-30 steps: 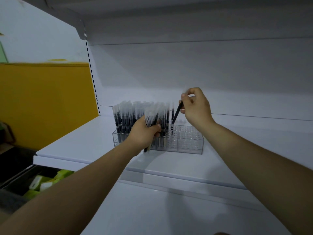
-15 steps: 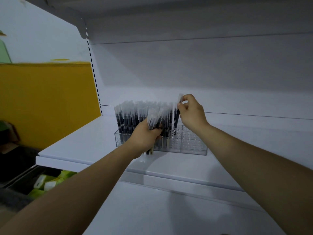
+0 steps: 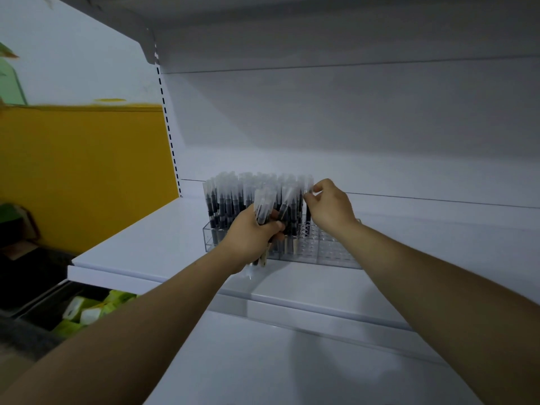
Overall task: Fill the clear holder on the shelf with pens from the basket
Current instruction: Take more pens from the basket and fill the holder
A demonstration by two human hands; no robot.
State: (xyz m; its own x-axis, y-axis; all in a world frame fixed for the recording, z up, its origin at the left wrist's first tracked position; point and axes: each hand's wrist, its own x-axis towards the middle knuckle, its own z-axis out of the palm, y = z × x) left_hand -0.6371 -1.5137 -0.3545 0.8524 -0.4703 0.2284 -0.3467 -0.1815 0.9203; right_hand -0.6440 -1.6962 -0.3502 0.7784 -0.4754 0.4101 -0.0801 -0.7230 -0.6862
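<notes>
To our left we see a wall (image 3: pixel 81 176) painted deep yellow below and pale above, with a green painted shape (image 3: pixel 11 80) at its far left edge. Beside the wall, a white upright strip (image 3: pixel 168 127) carries a row of dark slots running down it. Ahead of us stands a plain white back panel (image 3: pixel 350 118) under a higher board (image 3: pixel 292 21), both dimly lit, while low on the left a dark bin (image 3: pixel 43 302) holds green and white packets (image 3: pixel 87 311), next to a wide white lower surface (image 3: pixel 277 361).
</notes>
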